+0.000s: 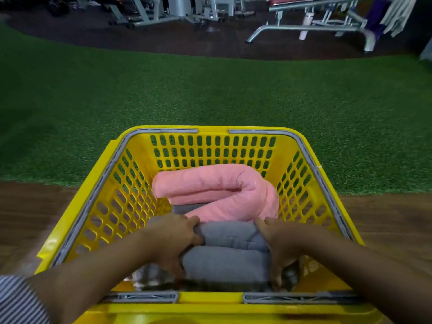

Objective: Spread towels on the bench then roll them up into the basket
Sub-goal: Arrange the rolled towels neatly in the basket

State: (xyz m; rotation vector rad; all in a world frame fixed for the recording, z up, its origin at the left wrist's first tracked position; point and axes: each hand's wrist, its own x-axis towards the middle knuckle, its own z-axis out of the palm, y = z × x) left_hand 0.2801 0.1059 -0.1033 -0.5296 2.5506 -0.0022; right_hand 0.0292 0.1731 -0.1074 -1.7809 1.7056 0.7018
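Note:
A yellow perforated basket [140,197] with grey handles stands close in front of me. Inside it, a rolled pink towel [210,185] lies bent in a curve toward the far wall. Nearer to me sits a rolled grey towel [229,251], folded double. My left hand [173,239] grips its left end and my right hand [278,244] grips its right end, both reaching down inside the basket. A darker patterned cloth [149,274] shows under the grey towel at the basket's near side, blurred.
The basket rests on a brown wooden surface [30,213]. Beyond it spreads green artificial turf [210,90]. Gym machines [177,10] and a weight bench [327,22] stand on the dark floor at the back, with cloths draped at the far right.

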